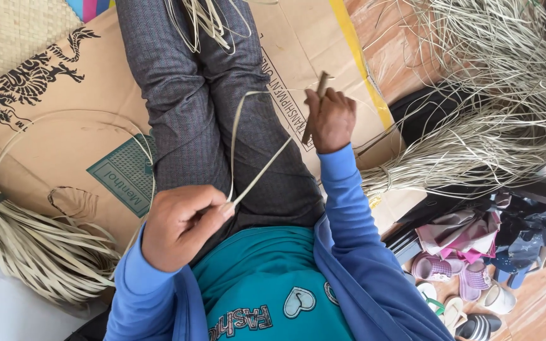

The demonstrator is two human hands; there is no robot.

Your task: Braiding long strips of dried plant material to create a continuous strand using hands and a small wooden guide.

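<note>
left hand is pinching one end of a pale reed strip over the lap | right hand is gripping a small brown tool against the strip | flattened cardboard is lying beneath, reed bundles crowding both edges

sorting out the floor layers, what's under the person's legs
A flattened cardboard box lies under the grey-trousered legs, with a woven mat showing beyond its corner. What lies directly beneath the legs is covered.
</note>
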